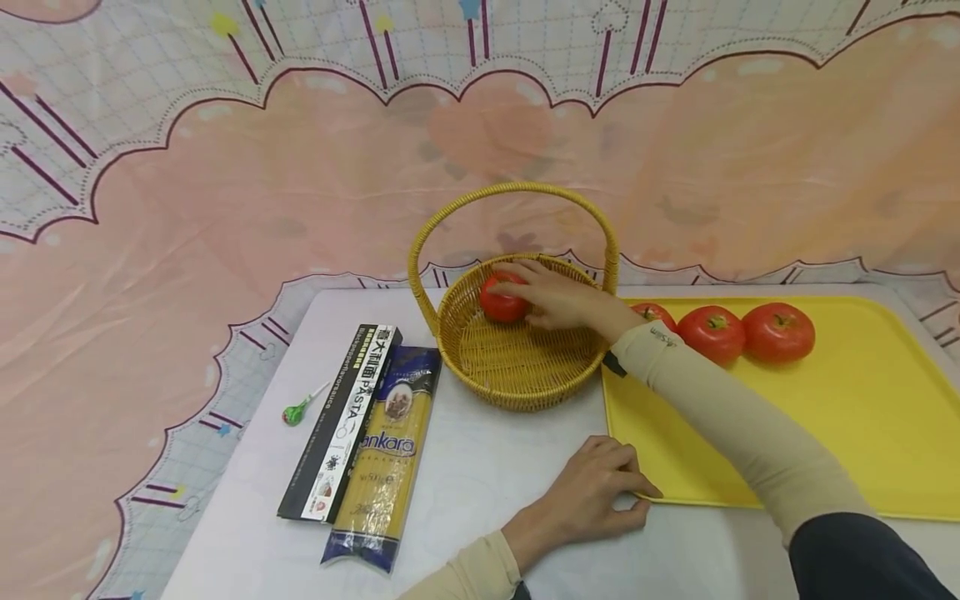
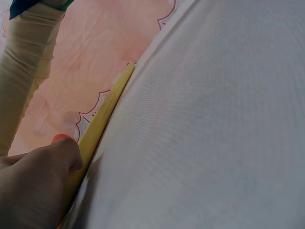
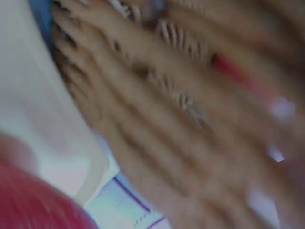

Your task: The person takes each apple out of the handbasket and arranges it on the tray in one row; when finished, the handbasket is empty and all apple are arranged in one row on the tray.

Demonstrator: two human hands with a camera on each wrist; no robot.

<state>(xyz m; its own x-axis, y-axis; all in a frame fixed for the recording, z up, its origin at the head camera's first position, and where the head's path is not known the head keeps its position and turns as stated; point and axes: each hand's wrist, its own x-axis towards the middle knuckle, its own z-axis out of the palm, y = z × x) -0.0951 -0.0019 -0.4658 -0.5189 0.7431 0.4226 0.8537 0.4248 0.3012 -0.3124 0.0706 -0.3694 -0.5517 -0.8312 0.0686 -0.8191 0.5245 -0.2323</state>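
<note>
In the head view my right hand [image 1: 558,296] reaches into a round yellow woven basket [image 1: 525,400] with a tall handle. Its fingers curl over a red tomato [image 1: 501,302] at the basket's left inner side. The blurred right wrist view shows red tomato skin [image 3: 38,202] at lower left and basket weave [image 3: 157,109] close up. My left hand [image 1: 592,492] pinches the near left corner of a yellow tray [image 1: 840,425]. From the left wrist, that hand [image 2: 40,179] lies against the tray's rim [image 2: 107,109]. Several more tomatoes, among them this large one [image 1: 778,332], sit along the tray's far side.
Left of the basket lie a black-and-white pasta box [image 1: 345,425] and a yellow-and-blue pasta packet [image 1: 390,458], partly overlapping. A green lollipop [image 1: 294,413] rests further left on the white table [image 1: 480,517]. Behind hangs a patterned pink cloth [image 1: 337,192].
</note>
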